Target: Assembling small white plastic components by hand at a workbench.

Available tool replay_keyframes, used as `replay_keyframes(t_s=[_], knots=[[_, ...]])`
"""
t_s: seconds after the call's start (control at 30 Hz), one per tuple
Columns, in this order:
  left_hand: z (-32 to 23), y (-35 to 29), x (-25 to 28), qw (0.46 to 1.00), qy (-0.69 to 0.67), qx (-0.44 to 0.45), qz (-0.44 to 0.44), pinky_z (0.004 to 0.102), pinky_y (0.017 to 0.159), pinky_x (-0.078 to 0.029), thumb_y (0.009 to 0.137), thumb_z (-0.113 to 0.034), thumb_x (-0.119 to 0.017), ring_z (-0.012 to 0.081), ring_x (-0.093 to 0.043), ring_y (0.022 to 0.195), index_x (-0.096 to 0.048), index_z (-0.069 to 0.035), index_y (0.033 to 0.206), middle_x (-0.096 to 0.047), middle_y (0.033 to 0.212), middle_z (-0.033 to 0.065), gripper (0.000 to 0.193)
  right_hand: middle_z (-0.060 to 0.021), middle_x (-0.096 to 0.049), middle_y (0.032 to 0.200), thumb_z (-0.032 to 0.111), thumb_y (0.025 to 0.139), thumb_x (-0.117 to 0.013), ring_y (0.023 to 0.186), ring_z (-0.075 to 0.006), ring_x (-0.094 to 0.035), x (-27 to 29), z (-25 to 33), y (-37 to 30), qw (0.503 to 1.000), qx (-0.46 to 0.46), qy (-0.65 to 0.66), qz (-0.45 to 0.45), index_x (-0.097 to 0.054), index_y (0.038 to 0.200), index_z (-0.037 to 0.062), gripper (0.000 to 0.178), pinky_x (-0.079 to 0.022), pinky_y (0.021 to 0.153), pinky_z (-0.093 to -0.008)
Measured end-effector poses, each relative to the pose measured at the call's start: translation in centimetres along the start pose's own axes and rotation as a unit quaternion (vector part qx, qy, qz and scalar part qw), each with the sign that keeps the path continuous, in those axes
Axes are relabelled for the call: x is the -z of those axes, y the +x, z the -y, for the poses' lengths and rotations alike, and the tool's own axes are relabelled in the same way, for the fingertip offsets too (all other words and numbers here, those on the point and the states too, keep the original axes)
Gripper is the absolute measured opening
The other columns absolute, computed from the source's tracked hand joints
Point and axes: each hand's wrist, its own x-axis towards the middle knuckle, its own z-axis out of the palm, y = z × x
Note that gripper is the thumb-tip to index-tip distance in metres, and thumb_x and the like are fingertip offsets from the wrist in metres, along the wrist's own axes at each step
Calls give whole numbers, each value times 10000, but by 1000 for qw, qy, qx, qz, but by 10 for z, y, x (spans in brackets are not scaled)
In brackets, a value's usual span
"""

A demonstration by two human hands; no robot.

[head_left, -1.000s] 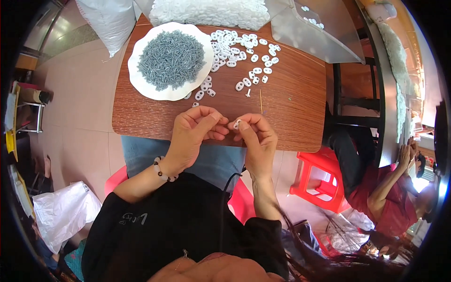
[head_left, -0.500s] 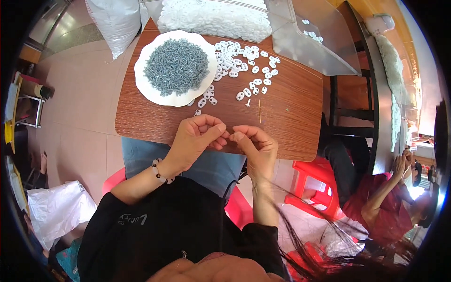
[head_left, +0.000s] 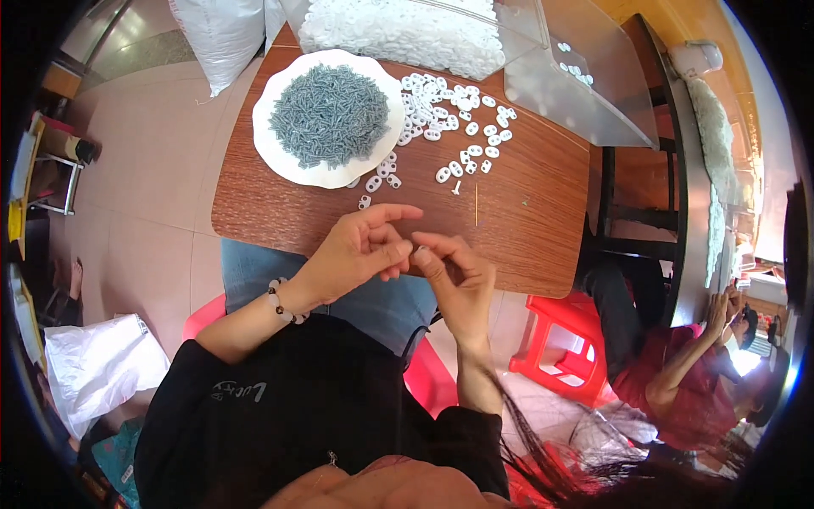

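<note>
Progress: I can identify no finished piece, and much stock remains. White ovals (head_left: 432,135) lie loose on the table (head_left: 288,212), mostly right of the plate (head_left: 270,157), and many more white pieces fill the clear box (head_left: 403,36) at the far side. The plate carries a full heap of rods (head_left: 329,114).

Hands: my left hand (head_left: 366,248) is half curled, forefinger extended; I cannot tell whether it holds anything. My right hand (head_left: 458,276) is narrow, thumb and forefinger pinched, tips close to the left's, above the table's near edge. A pale spot (head_left: 421,249) shows there; I cannot tell part from nail.

Materials: the ovals appear to be smooth, hard plastic, most with two holes. The rods are short, blue-grey, apparently ridged. The plate is white, with a wavy rim; the table is brown and wood-grained. Beyond my right hand lie a white pin (head_left: 457,187) and a thin tan stick (head_left: 476,205), both untouched.
</note>
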Motion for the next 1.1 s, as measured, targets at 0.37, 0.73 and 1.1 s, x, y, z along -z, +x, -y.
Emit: replay_keyframes(t_s=[0.37, 0.73, 1.1], knots=[[-7, -4, 5, 996, -17, 63, 63, 196, 591, -466, 906, -192, -625, 71, -590, 680, -521, 5, 1152, -625, 786, 23, 332, -26, -568, 738, 39, 815, -698, 662, -79, -521, -6, 21, -3, 988, 109, -109, -2, -682, 872, 20, 62, -400, 550, -189], [5, -11, 0, 999, 8, 17, -28, 222, 612, -506, 900, -195, -634, 89, -616, 691, -668, 13, 945, -675, 820, 65, 215, -88, -662, 793, -25, 790, -678, 675, -168, -594, -11, 25, -4, 917, 247, -305, -64, -682, 869, 16, 89, -499, 615, -260], [8, -6, -6, 998, 17, -25, -52, 204, 640, -454, 932, -191, -589, 60, -547, 695, -623, -10, 927, -624, 801, 18, 184, -125, -687, 882, -12, 859, -628, 752, -145, -656, -9, 15, -2, 984, -80, 145, -61, -614, 1041, -57, 188, -543, 711, -240]])
